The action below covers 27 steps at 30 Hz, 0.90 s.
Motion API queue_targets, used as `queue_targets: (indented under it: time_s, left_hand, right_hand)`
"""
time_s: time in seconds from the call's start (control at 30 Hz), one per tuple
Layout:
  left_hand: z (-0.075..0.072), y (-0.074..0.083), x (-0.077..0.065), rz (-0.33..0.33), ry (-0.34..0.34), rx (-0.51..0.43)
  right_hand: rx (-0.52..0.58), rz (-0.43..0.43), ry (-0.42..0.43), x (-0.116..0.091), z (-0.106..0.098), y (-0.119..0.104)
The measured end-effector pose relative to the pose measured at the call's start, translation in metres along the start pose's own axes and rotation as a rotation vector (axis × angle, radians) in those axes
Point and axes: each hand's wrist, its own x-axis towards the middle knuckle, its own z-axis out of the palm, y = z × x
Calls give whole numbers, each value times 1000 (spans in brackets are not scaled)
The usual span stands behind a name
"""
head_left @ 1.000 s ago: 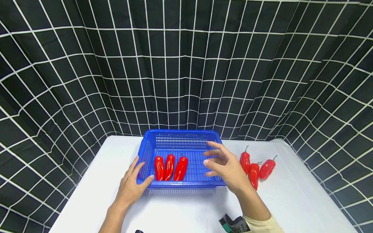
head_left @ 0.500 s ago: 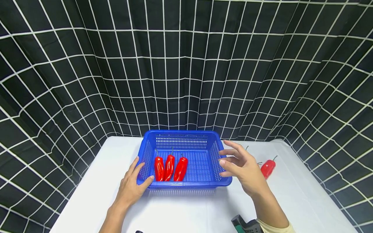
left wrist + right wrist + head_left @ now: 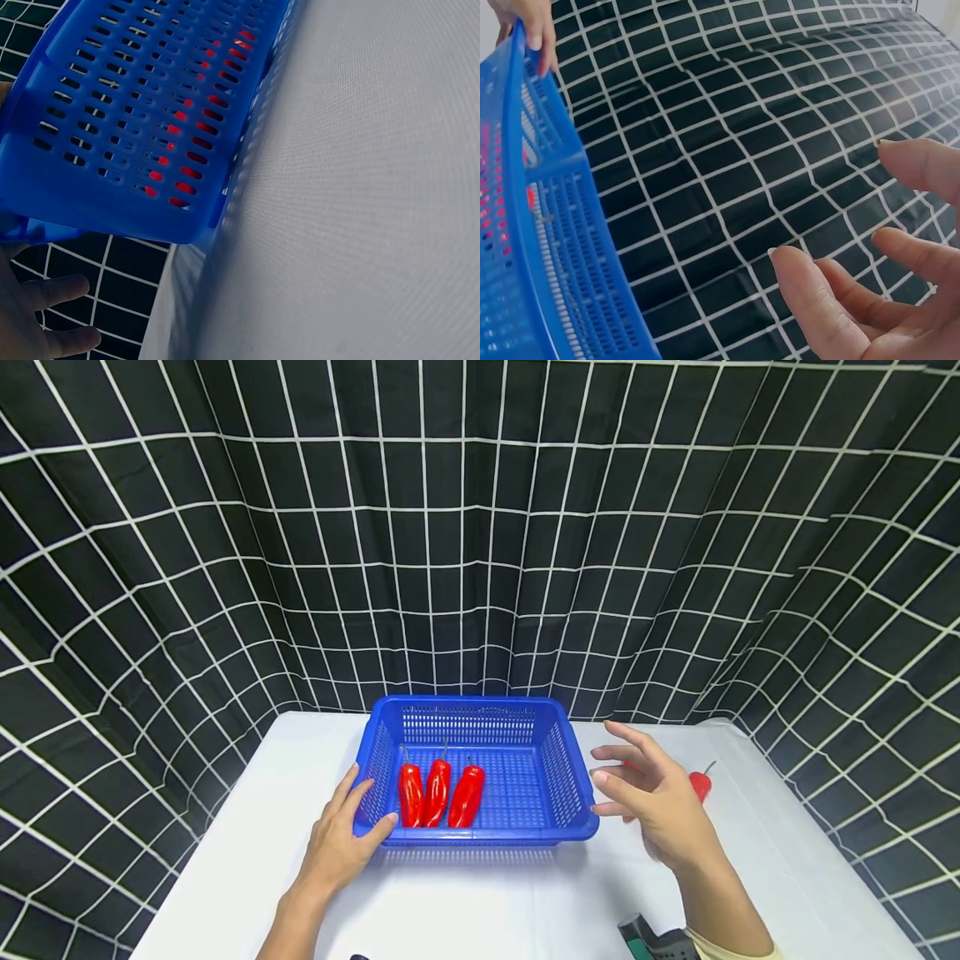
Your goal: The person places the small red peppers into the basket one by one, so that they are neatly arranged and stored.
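My left hand (image 3: 336, 839) rests at the near left corner of the blue plastic basket (image 3: 480, 835). Its fingers lie along the left rim and its thumb touches the front rim. Three red peppers lie side by side in the basket's left half: a left one (image 3: 410, 795), a middle one (image 3: 437, 793) and a right one (image 3: 467, 797). Just beyond the basket's right side hovers my right hand (image 3: 656, 802), fingers spread and loosely bent, holding nothing. Behind it, one red pepper (image 3: 701, 785) on the table shows in part; the hand mostly hides whatever red lies beside it.
A white cloth (image 3: 450, 910) covers the table under the basket. Black curtains with a white grid (image 3: 480, 568) stand at the back and both sides. A dark device (image 3: 656, 939) sits at my right wrist.
My right hand has moved rightward from above the basket's right part to outside it, covering most of the loose peppers. The left hand and the basket have stayed in place.
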Motion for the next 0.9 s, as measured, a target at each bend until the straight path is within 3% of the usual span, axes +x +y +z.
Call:
queue_targets:
  time_s: [0.9]
  left_hand:
    - [0,1,0,1,14,11]
  right_hand:
    - [-181,12,146,1,-36,14]
